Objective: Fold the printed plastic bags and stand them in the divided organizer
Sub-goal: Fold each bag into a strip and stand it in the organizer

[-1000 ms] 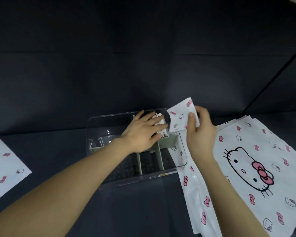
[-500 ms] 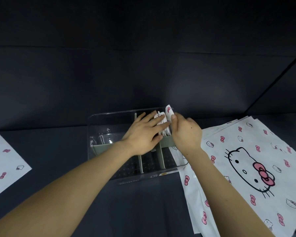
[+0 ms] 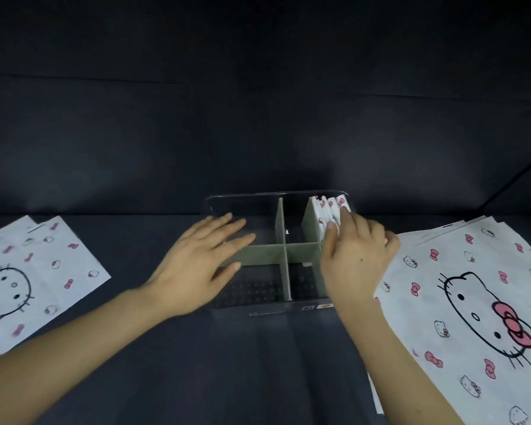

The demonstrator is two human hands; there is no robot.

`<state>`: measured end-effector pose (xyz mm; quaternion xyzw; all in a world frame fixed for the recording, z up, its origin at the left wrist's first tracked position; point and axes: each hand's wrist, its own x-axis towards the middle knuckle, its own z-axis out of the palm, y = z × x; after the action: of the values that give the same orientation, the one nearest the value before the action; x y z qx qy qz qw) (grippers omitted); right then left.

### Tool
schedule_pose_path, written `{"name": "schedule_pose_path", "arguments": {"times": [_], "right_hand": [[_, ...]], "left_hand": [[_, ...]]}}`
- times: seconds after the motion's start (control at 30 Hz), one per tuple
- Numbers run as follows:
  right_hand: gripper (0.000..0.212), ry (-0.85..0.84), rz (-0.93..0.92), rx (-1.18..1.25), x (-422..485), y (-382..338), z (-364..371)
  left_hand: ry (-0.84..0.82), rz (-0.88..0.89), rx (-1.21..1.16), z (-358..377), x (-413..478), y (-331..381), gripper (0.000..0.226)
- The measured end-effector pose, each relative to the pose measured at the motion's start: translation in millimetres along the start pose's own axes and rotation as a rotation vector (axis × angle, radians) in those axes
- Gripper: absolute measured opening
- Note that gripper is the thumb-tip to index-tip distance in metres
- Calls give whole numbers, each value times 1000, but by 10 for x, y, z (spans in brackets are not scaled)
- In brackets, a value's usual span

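Note:
A clear plastic organizer (image 3: 242, 199) with grey-green dividers (image 3: 281, 250) sits in the middle of the dark surface. Several folded white bags with pink bows (image 3: 327, 211) stand in its far right compartment. My right hand (image 3: 353, 259) reaches over the organizer's right side, its fingertips touching the near edges of the folded bags. My left hand (image 3: 196, 265) hovers flat over the organizer's left half with fingers straight and nothing in it. A stack of flat printed bags (image 3: 472, 302) lies to the right.
Another flat printed bag (image 3: 28, 271) lies at the left edge of the dark cloth surface. A dark padded backdrop rises behind the organizer. The organizer's other compartments hold nothing.
The folded bag from my right hand now stands in the far right compartment with the others. My left hand has drawn back from the bags to the organizer's left half.

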<state>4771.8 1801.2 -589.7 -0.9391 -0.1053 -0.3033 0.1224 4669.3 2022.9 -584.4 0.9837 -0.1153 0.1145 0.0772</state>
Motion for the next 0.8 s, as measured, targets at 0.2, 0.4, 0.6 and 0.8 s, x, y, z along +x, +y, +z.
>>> {"name": "schedule_pose_path", "arguments": {"times": [0.2,0.4,0.6,0.8], "right_hand": [[34,-53,-318,468,-662,-986,-339],[42,-436,-589,604,-1407,-1645,-99],[61,-655,-598,236,-1556,-1608,408],[66,-639,-562,328,-1567,-1563,436]], "left_hand": [[27,-462,122,-201,-1343,-532,68],[14,-1081,106,0,-2023,-1055,75],[-54,-1252,101,308,-2251,-1176,67],[67,-1092,-6,339,-2407,-1178,64]]}}
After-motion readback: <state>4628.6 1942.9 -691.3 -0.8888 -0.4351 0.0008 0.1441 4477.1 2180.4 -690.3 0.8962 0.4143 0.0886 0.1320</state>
